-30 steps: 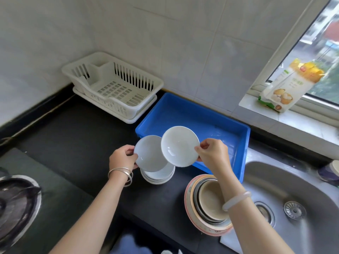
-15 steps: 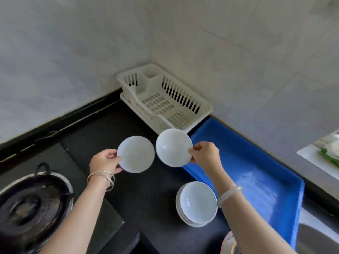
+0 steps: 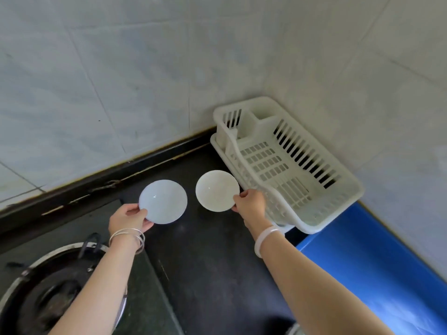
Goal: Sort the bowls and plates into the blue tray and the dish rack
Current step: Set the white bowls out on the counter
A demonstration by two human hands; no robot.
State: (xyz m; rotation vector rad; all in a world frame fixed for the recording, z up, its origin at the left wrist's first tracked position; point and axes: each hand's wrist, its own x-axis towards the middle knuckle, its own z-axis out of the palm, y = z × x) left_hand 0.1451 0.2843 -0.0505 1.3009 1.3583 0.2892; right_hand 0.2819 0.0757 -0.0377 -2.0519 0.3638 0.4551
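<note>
My left hand (image 3: 129, 220) pinches the near rim of a small white bowl (image 3: 163, 201), held above the black counter. My right hand (image 3: 251, 204) pinches the rim of a second small white bowl (image 3: 217, 190), just left of the white dish rack (image 3: 285, 165). Both bowls face me with their insides showing. The rack stands empty in the corner against the tiled wall. A part of the blue tray (image 3: 377, 267) shows at the lower right, behind my right forearm.
A gas burner (image 3: 48, 293) with a black pan support sits at the lower left, under my left forearm. The black counter (image 3: 208, 262) runs between the stove and the tray. Tiled walls close off the back and right.
The view has swung left: the stack of white bowls and the sink have left the frame. Both hands have carried their bowls leftward, and the right bowl is now beside the rack.
</note>
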